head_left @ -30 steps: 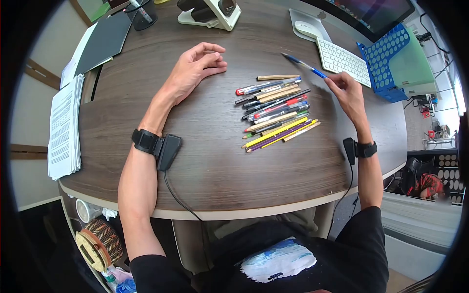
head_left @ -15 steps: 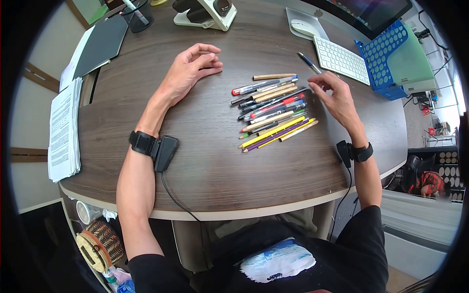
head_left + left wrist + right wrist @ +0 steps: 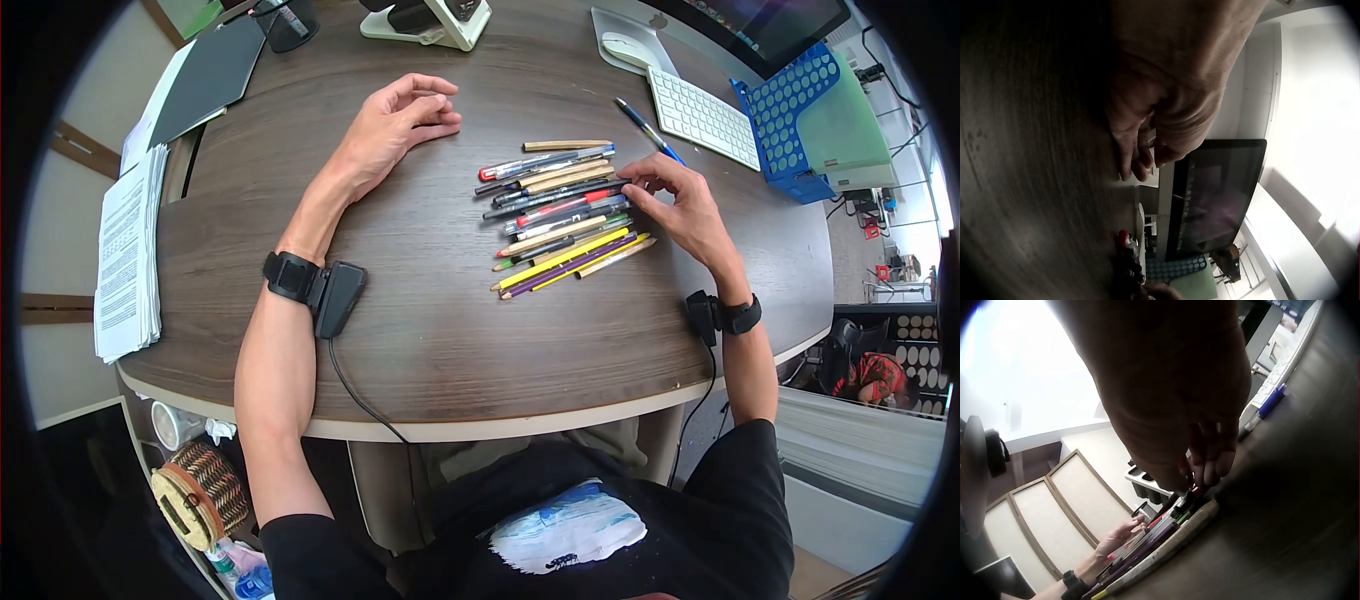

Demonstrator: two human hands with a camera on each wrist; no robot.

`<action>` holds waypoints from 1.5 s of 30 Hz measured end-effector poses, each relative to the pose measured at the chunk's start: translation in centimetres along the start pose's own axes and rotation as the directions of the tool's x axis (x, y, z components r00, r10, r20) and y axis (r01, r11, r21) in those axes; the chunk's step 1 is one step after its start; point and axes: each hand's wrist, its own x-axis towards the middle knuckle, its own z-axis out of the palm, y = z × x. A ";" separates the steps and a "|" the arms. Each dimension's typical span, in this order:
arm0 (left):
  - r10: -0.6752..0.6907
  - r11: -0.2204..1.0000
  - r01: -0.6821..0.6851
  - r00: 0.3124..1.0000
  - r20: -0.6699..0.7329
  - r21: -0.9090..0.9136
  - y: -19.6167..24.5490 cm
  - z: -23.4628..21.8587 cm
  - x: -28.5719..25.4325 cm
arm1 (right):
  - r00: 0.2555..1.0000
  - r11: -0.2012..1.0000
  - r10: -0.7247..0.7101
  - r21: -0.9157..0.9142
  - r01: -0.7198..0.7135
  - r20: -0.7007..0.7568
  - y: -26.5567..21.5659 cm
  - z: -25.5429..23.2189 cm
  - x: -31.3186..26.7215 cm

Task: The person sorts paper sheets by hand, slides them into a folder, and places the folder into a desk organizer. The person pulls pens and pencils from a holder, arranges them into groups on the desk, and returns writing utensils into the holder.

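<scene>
Pens and pencils lie side by side in a pile on the desk in the head view, among them a yellow pencil (image 3: 560,260), a purple pencil (image 3: 565,269) and a red-capped pen (image 3: 500,172). At the pile's right edge my right hand (image 3: 682,205) pinches the end of a black pen (image 3: 560,200) between thumb and fingers. A blue pen (image 3: 645,128) lies apart from the pile, beyond that hand and beside the keyboard. Left of the pile, my left hand (image 3: 395,130) rests on the desk, fingers loosely curled and holding nothing.
A white keyboard (image 3: 705,115), a mouse (image 3: 628,50) and a blue perforated file holder (image 3: 785,125) stand at the right. Stacked papers (image 3: 130,260) line the left edge. A black pen cup (image 3: 290,25) and a white stand (image 3: 465,30) are at the back.
My right hand has let go of the blue pen, leaving it near the keyboard, and has moved left to the pile, taking the end of a black pen. The left hand stays in place.
</scene>
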 end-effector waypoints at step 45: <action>0.025 0.999 -0.025 1.000 0.014 0.024 -0.1 -0.1 0.1 | 0.998 0.988 -0.054 -0.141 0.059 0.041 0.6 0.1 4.9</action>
